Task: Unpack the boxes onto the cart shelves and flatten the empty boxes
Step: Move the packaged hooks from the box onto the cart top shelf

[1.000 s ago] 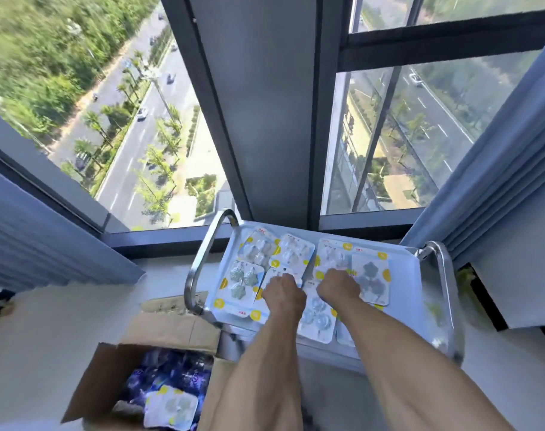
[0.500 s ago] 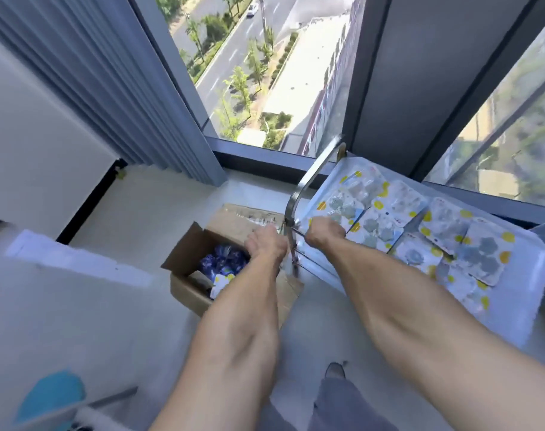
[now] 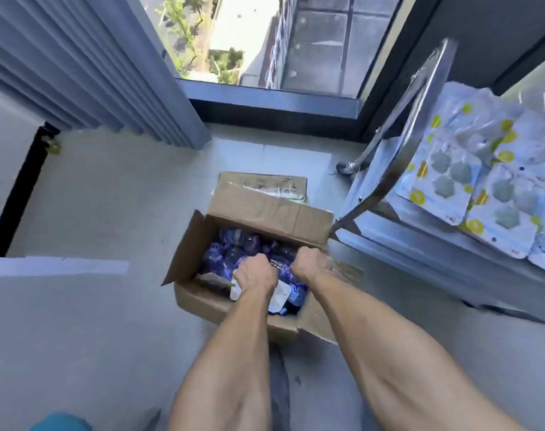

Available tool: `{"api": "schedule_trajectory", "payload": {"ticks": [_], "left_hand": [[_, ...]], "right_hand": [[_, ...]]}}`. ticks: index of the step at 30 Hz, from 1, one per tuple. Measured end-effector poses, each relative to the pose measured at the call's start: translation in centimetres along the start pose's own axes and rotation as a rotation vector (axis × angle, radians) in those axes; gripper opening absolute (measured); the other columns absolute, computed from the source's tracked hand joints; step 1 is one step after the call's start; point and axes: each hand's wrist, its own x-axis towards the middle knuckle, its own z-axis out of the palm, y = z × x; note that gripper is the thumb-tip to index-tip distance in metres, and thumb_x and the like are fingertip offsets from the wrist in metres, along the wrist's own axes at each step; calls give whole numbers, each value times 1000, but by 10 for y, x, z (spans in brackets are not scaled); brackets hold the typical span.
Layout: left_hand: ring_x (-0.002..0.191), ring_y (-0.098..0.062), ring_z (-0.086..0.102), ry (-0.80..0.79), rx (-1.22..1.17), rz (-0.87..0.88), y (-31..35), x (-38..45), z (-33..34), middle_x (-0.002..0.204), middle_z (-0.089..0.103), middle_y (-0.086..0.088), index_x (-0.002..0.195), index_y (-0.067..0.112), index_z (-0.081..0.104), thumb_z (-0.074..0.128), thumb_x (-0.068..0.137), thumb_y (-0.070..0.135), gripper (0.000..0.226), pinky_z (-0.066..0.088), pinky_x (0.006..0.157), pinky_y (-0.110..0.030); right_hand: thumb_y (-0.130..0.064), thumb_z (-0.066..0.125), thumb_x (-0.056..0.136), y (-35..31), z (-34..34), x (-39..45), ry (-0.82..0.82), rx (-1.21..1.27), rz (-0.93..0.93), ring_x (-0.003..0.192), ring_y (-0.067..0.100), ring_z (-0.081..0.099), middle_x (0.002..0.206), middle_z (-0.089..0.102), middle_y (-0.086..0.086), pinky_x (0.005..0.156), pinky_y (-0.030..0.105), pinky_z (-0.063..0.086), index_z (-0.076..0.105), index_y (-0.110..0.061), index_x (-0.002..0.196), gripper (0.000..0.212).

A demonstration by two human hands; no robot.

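Head view: left hand (image 3: 256, 276) down in box (image 3: 266, 213), fingers curled on white packet (image 3: 280, 295); right hand (image 3: 311, 263) curled among blue packs (image 3: 234, 247), grip unclear. Both hands off cart shelf (image 3: 420, 244) since a second ago. Box on floor by cart's left edge; next batch coming.

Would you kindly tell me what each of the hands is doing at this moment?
Left hand: fingers curled down inside the cardboard box; what it grips cannot be told.
Right hand: the same, down among the purple packets.

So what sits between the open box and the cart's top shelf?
In the head view, only the cart's steel handle stands between the cardboard box and the top shelf.
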Motion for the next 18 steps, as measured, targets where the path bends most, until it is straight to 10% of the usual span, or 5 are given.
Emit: {"api": "schedule_trajectory", "payload": {"ticks": [18], "left_hand": [[123,-32,48,-192,222,205,-73,256,199,132,51,-15,125,7,49,45,94,9,31,43,95,-43]], "right_hand": [[-11,54,84,-19,222,238,-259,13,56,102,34,63,113,65,14,70,33,45,62,-10,102,19]]}}
